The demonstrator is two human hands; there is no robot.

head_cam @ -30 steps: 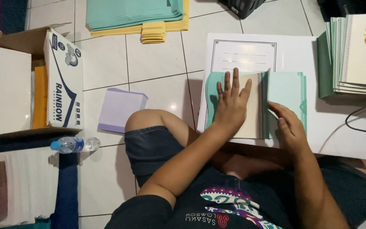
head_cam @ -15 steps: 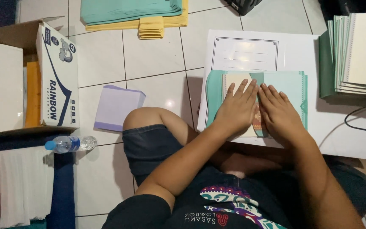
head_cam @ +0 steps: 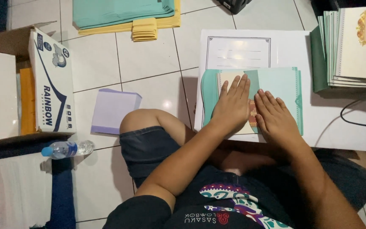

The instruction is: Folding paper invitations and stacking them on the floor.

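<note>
On the white tiled floor (head_cam: 149, 63), a teal folded card (head_cam: 280, 91) lies on a white sheet (head_cam: 339, 131). Its flaps, open a second ago, are now pressed shut under the left hand (head_cam: 231, 106) and right hand (head_cam: 274, 116), fingers flat and close together, so the fold seems nearly closed.

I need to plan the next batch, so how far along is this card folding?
Done, by the look of it: a stack of finished cards stands at the right. In hand: the left hand and right hand press flat on a teal folder card, its flaps closed over a cream insert, on a white sheet. Left: a pile of teal sheets and yellow ones lies untouched at the top.
</note>
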